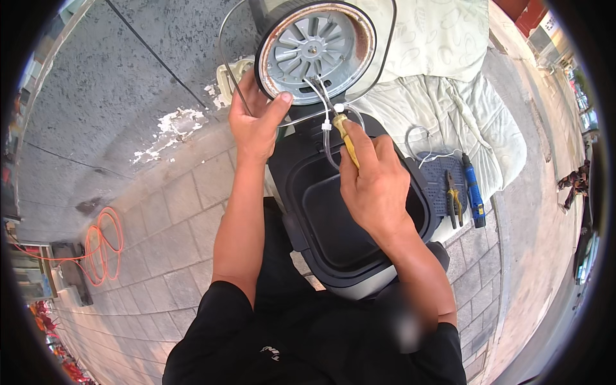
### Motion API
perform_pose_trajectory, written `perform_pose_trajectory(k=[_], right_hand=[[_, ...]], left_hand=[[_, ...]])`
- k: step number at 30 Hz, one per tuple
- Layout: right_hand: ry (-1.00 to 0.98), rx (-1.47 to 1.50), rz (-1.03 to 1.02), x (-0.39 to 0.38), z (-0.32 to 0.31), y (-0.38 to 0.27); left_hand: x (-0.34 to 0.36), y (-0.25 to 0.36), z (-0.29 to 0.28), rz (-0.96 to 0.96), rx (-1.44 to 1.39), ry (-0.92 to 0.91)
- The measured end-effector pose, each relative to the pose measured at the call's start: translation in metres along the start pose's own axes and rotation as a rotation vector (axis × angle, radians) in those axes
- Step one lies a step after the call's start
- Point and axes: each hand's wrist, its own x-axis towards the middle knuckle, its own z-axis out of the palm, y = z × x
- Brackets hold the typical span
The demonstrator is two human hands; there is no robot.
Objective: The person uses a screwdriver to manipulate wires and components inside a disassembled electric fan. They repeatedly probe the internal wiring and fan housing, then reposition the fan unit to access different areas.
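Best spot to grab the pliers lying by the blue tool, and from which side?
Take the pliers by their yellow-and-black handles, likely from the near side and above: the handles point back toward the person, the head away. The blue tool lies close along their right, so keeping slightly left probably gives more room. The right hand holds a yellow-handled tool.

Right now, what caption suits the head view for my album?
Left hand grips a round housing; right hand points a screwdriver at it.

One round housing (312, 50), one screwdriver (348, 139), one pair of pliers (453, 197)
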Motion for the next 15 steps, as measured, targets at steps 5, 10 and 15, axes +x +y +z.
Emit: perform_pose_trajectory(k=[5, 10, 15], right_hand=[[0.011, 0.183, 0.104, 0.004, -0.004, -0.004], [0.069, 0.173, -0.081, 0.004, -0.004, 0.008], [-0.030, 0.264, 0.240, 0.007, -0.011, -0.006]], left_hand=[[-0.005, 0.002, -0.002, -0.005, -0.003, -0.009], [0.000, 0.006, 0.000, 0.007, 0.001, -0.007], [-0.003, 0.005, 0.003, 0.022, 0.009, 0.019]])
